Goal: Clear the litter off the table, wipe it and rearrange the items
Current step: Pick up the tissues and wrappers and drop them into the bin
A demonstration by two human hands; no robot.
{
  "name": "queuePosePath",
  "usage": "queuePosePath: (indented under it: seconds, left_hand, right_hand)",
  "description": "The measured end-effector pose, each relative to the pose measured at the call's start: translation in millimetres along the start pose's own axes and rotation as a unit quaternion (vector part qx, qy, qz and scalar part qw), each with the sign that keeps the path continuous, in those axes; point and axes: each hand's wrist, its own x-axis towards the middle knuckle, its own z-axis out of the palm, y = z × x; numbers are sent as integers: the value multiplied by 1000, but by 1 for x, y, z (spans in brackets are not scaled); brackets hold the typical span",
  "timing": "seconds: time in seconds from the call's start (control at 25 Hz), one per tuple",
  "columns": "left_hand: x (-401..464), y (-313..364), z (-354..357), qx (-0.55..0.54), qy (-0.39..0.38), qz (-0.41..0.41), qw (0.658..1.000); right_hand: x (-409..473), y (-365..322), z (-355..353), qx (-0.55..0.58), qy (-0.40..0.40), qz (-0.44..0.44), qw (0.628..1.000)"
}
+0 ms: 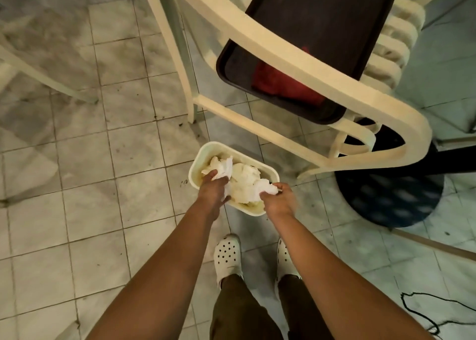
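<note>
White crumpled tissues (244, 182) fill the cream plastic bin (270, 170) that stands on the tiled floor (77, 159) just ahead of my feet. Both my arms reach down to it. My left hand (215, 188) lies at the near left rim, and its grip is curled round a wad of the tissues, the fingers pinching it at the top of the heap. My right hand (279, 199) lies at the near right corner of the bin, its grip pinching another bunch of tissue that sticks out toward the rim. The rest of the heap sits between my two hands, inside the bin, touching both.

Behind the bin stands a cream plastic chair (296, 56), its arm curving across above the bin's far side. On the chair's seat rests a dark tray (322, 25) with a red cloth (280, 84) lying in its near end. To the right of the bin, a round black base (391, 195) sits on the floor. My white clogs (228, 254) stand just behind the bin, under my forearms.
</note>
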Motion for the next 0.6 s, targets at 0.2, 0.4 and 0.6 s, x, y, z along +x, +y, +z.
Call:
queuePosePath:
  seconds: [0.2,0.4,0.6]
  left_hand:
    - [-6,-12,-8,-14,-92,-5,996]
    - [-69,-1,-19,27,-62,17,998]
    - [-191,46,-24,101,-58,110,987]
  right_hand:
    - [-5,2,8,97,-69,23,993]
    - [-39,6,-8,161,-48,32,985]
    - [-133,-59,-54,225,-79,-23,971]
